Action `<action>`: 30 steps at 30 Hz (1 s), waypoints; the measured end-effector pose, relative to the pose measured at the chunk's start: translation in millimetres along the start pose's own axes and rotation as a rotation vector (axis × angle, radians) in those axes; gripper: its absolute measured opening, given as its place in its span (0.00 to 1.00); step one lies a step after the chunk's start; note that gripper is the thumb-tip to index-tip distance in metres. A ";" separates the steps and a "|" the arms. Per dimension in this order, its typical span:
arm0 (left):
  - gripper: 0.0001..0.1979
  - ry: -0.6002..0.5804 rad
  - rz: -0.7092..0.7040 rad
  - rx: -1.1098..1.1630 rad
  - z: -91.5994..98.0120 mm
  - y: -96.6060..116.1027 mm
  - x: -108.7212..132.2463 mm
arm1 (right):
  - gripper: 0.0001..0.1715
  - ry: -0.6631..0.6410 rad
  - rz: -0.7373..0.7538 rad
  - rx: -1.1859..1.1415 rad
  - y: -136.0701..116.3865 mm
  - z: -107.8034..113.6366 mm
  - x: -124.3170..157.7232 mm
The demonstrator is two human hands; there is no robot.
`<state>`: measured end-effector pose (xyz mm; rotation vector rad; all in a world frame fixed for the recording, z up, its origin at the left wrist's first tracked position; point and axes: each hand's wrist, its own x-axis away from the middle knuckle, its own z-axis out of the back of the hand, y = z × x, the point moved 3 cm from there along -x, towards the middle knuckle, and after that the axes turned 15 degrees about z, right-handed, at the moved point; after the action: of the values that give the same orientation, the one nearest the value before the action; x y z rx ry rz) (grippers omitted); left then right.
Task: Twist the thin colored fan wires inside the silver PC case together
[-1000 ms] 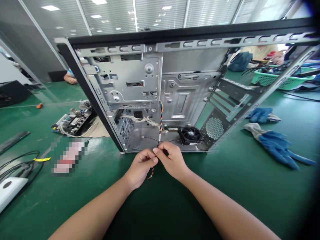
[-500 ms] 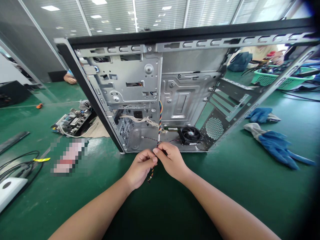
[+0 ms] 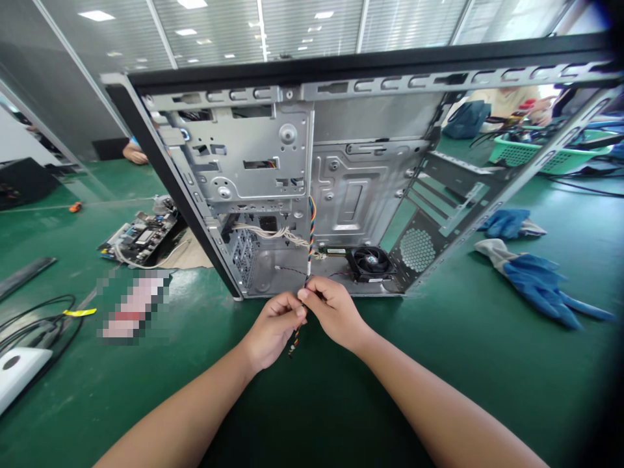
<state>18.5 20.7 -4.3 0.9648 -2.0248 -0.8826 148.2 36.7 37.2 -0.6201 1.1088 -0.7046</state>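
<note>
The table point(image 3: 439, 396) fills the lower frame, and on it, across the middle, stands the case point(image 3: 244, 149), upright with its uncovered side facing the person, presumably so both arms can reach in freely. A basket point(image 3: 517, 156) of parts sits at the upper right, well apart, perhaps to keep loose pieces out of the working space. The board point(image 3: 143, 235) lies at the left, just past the case's front edge. A glove point(image 3: 541, 286) lies at the right of the frame (bare fingers probably feel thin wires better).

The left hand point(image 3: 275, 331) and right hand point(image 3: 336, 309) come together at the lower centre, before the case's bottom edge. Both have fingers curled in, thumb and forefinger closed in a pinch on the cable point(image 3: 312, 227); whether the hands touch each other cannot be told. The right pinches just above the left, a spacing that would suit fine control of a short length.

Inside, the fan point(image 3: 371, 261) rests on the case's floor, right of centre. The cable hangs from the metal cage down to the fingers, its tail poking out below the left hand; that reach likely explains why it is held at the case's mouth. What exactly lies between the fingertips is hidden.
</note>
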 end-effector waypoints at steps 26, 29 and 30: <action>0.09 -0.018 0.023 0.014 1.4 -1.2 0.3 | 0.17 -0.033 -0.020 -0.059 0.8 0.3 -0.7; 0.09 -0.021 0.024 0.017 0.9 -1.2 0.5 | 0.17 -0.029 -0.036 -0.087 1.6 -0.3 -0.2; 0.09 -0.019 0.022 0.015 0.8 -1.0 0.6 | 0.17 -0.025 -0.041 -0.087 2.0 -0.5 0.0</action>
<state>17.9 19.9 -5.4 0.9440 -2.0565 -0.8692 148.1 38.0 35.5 -0.7260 1.1105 -0.6851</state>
